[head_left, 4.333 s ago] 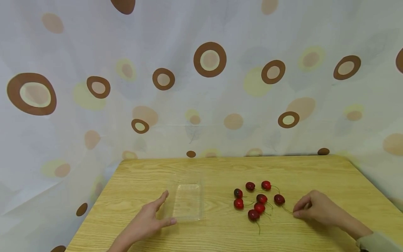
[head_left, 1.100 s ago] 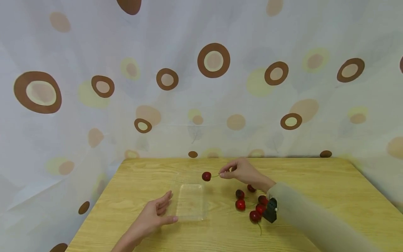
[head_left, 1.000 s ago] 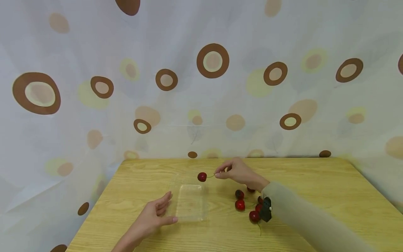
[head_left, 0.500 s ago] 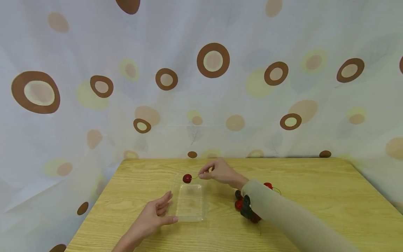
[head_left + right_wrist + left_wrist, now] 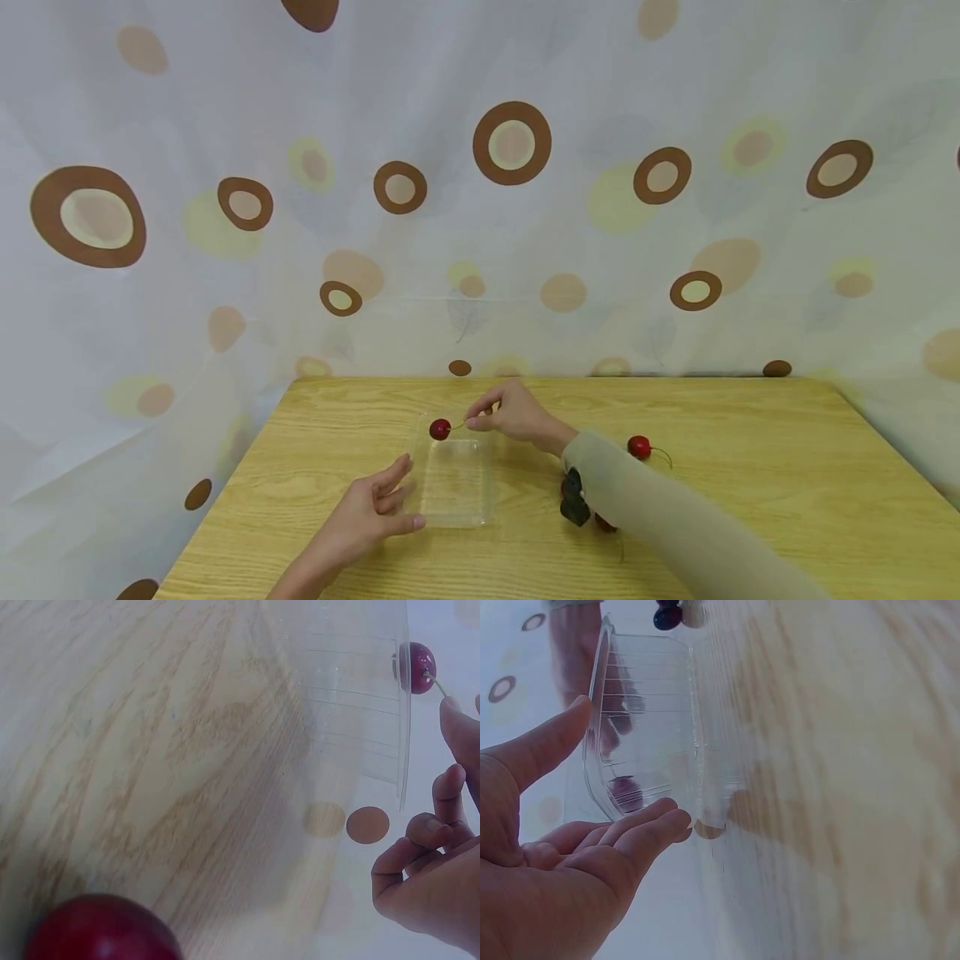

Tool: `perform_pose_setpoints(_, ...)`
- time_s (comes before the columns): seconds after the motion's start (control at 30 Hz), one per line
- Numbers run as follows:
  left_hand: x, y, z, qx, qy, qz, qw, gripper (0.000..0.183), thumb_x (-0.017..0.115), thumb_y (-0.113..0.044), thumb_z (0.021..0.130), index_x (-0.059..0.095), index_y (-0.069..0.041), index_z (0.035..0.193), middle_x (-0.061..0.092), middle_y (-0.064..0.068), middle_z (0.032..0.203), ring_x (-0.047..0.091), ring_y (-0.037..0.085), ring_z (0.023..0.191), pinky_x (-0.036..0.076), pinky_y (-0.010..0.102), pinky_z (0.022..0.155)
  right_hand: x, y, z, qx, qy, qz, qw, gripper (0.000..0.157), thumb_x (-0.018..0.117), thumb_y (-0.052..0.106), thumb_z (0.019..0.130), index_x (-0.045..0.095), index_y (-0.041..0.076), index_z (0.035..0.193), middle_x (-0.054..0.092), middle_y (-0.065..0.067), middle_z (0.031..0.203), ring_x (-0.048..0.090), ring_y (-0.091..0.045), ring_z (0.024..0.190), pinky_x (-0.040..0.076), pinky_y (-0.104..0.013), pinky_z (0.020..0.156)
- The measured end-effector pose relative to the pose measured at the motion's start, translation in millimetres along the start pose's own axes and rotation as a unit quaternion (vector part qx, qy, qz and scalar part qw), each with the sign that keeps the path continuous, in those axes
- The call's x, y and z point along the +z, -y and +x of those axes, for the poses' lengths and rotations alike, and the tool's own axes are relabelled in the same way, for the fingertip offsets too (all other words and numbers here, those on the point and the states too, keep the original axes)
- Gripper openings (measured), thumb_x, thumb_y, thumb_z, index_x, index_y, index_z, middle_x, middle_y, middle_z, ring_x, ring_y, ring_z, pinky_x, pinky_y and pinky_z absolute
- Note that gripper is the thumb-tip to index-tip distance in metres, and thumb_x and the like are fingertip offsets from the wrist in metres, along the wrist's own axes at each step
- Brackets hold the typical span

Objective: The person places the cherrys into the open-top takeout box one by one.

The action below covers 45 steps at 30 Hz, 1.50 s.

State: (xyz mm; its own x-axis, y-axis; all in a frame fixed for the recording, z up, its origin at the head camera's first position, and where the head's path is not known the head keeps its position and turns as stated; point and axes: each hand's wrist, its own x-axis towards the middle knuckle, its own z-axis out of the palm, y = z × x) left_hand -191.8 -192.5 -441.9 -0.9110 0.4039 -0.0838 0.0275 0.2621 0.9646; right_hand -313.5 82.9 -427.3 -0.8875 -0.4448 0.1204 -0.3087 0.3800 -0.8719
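Observation:
My right hand (image 5: 513,412) pinches the thin stem of a dark red cherry (image 5: 440,429) between thumb and forefinger. In the head view that cherry overlaps the far end of a clear plastic container (image 5: 489,500). From the right wrist, the cherry (image 5: 421,666) shows right at the container's rim. My left hand (image 5: 367,512) stays at the container's left side, thumb and fingers spread and relaxed. The left wrist view has its fingertips (image 5: 671,817) close against the clear wall. Another cherry (image 5: 639,447) with a curved stem lies on the table beyond my right sleeve.
A wood-grain table (image 5: 750,500) bears everything. More cherries, such as a dark one (image 5: 605,523), are partly hidden behind the right forearm and the black wrist device (image 5: 574,500). A patterned curtain (image 5: 562,250) hangs along the table's back and sides.
My right hand took the cherry by its stem from the right of the group and carried it left to the container's far end. It dipped slightly just now. The left hand barely moved.

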Motion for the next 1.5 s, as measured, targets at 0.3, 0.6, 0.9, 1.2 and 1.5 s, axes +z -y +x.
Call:
perform_pose_setpoints(0.3, 2.2, -0.6, 1.4, -0.002, 0.001, 0.008, 1.0000, 0.093, 0.082, -0.011, 0.094, 0.022, 0.013, 0.161, 0.022, 0.032, 0.165, 0.034, 0.051, 0.146, 0.047, 0.051, 0.109, 8.3, -3, 2, 0.015, -0.010, -0.005, 1.000, 0.004, 0.084, 0.012, 0.093, 0.086, 0.008, 0.093, 0.073, 0.002, 0.098, 0.056, -0.022, 0.087, 0.046, -0.031, 0.074)
perform_pose_setpoints(0.6, 2.4, -3.6, 3.2, -0.004, -0.003, 0.007, 1.0000, 0.094, 0.083, -0.011, 0.093, 0.022, 0.013, 0.161, 0.022, 0.032, 0.165, 0.035, 0.051, 0.146, 0.047, 0.052, 0.109, 10.1, 0, 4, 0.013, -0.029, -0.021, 0.999, 0.004, 0.085, 0.009, 0.091, 0.085, 0.005, 0.093, 0.069, -0.001, 0.091, 0.048, -0.017, 0.078, 0.037, -0.030, 0.067)
perform_pose_setpoints(0.9, 2.5, -3.3, 3.6, 0.000, 0.005, 0.007, 1.0000, 0.094, 0.082, -0.012, 0.094, 0.021, 0.013, 0.161, 0.021, 0.032, 0.166, 0.033, 0.052, 0.146, 0.044, 0.055, 0.111, 13.8, -7, 7, 0.011, -0.045, -0.061, 0.997, 0.007, 0.086, 0.009, 0.090, 0.086, 0.004, 0.096, 0.067, -0.004, 0.095, 0.047, -0.019, 0.083, 0.042, -0.033, 0.077)
perform_pose_setpoints(1.2, 3.1, -0.6, 4.8, -0.003, 0.005, 0.010, 0.9999, 0.094, 0.083, -0.012, 0.094, 0.021, 0.013, 0.161, 0.020, 0.032, 0.166, 0.034, 0.051, 0.146, 0.048, 0.050, 0.109, -19.1, -3, -15, -0.013, -0.057, -0.052, 0.997, 0.014, 0.083, 0.012, 0.093, 0.085, 0.007, 0.106, 0.067, -0.003, 0.089, 0.043, -0.017, 0.069, 0.038, -0.031, 0.063)
perform_pose_setpoints(1.5, 0.6, 1.8, 1.9, -0.002, 0.002, 0.007, 1.0000, 0.095, 0.083, -0.012, 0.094, 0.021, 0.013, 0.161, 0.020, 0.031, 0.166, 0.034, 0.051, 0.146, 0.049, 0.046, 0.108, -102.0, -1, -69, -0.066, -0.081, -0.121, 0.987, 0.013, 0.080, 0.016, 0.097, 0.084, 0.009, 0.107, 0.064, 0.000, 0.086, 0.048, -0.021, 0.072, 0.040, -0.034, 0.063)
